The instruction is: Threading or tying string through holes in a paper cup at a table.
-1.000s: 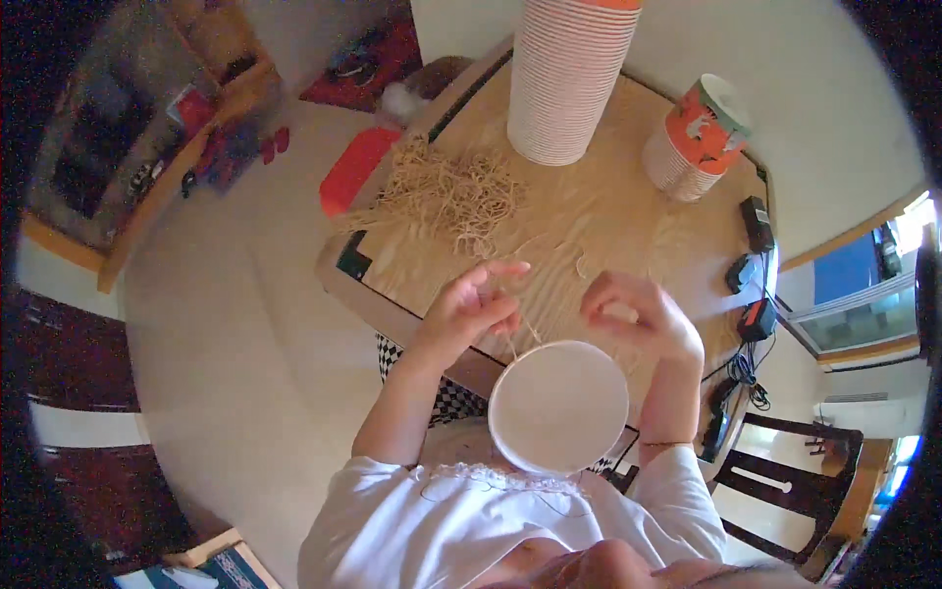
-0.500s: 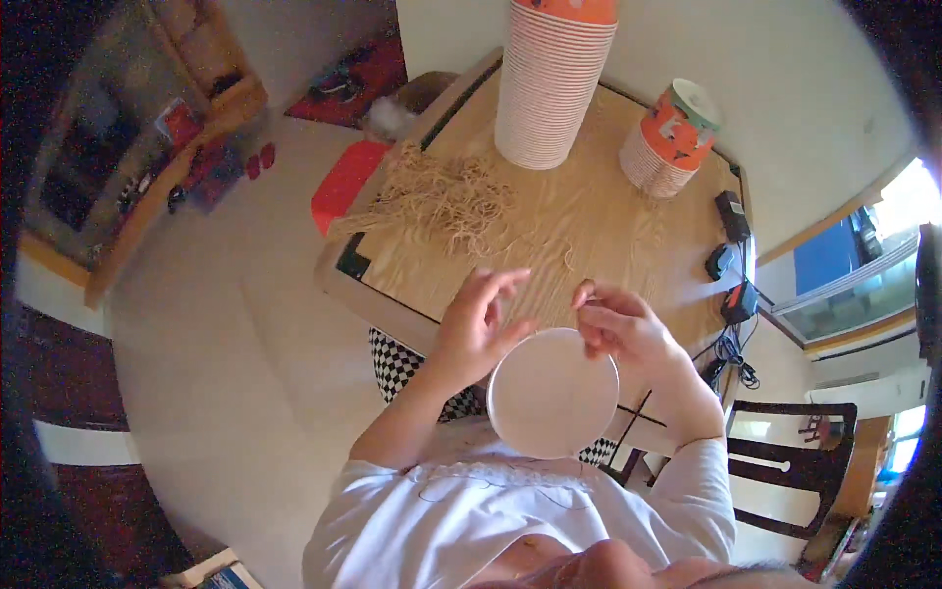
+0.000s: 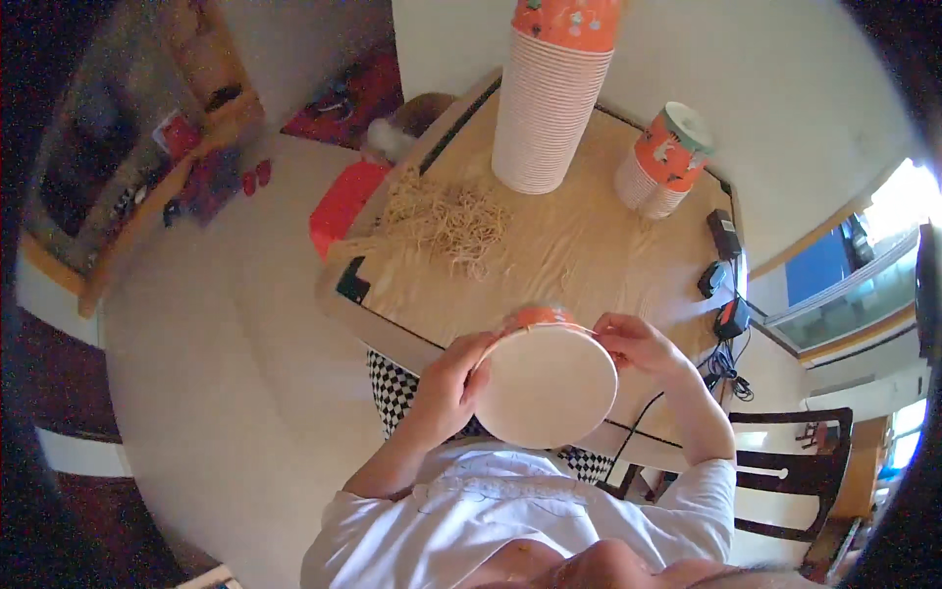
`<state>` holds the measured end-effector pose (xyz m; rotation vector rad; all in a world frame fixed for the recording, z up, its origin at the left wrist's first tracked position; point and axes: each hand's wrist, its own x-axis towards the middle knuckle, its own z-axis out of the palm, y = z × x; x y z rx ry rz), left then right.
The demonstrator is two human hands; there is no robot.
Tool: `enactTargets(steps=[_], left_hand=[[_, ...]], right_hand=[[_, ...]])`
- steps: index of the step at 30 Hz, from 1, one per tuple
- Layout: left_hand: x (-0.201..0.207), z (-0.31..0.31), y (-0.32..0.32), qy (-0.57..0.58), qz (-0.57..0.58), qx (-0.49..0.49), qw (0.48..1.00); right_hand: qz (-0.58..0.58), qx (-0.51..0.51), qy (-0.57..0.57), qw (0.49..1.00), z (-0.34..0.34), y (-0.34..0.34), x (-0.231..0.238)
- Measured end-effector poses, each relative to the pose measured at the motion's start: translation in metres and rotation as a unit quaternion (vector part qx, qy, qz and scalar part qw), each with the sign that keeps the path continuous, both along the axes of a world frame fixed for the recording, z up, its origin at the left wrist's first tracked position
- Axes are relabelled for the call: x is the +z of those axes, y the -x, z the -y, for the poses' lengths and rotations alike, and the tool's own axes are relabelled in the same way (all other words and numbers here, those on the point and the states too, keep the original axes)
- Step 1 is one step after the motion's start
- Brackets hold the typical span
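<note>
My left hand (image 3: 453, 381) is closed round the left edge of a paper tub (image 3: 547, 385), its pale round face turned toward me. A strip of the tub's orange printed side shows along the far edge. At the tub's right edge, the fingers of my right hand (image 3: 633, 346) are pinched together on what looks like a thin tan band, which seems to run along the rim. Beyond my hands, a tangled heap of thin tan bands (image 3: 453, 228) lies on the wooden table (image 3: 412, 299).
A tall stack of paper tubs (image 3: 549, 108) stands at the back, with a shorter stack (image 3: 655, 177) to its right. Black adapters (image 3: 723, 234) and cables (image 3: 724, 375) line the right edge. A red stool (image 3: 345, 206) is left of the table, a dark chair (image 3: 790, 471) at right.
My left hand has closed on the tub's left edge. My right hand has moved from over its far rim to the right side. The tub has tilted, revealing its orange side.
</note>
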<state>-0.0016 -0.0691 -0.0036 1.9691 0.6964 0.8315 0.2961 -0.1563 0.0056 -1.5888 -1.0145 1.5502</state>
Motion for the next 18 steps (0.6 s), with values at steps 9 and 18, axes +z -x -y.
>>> enactTargets(steps=[9,18], left_hand=[[0.004,-0.026,0.004,-0.156,-0.017,0.021,0.987],[-0.014,-0.033,0.005,-0.267,-0.016,0.026,0.963]], right_hand=[[-0.010,-0.030,-0.126,0.992,-0.032,-0.005,0.005],[0.069,0.209,-0.147,0.964,-0.055,0.023,0.085]])
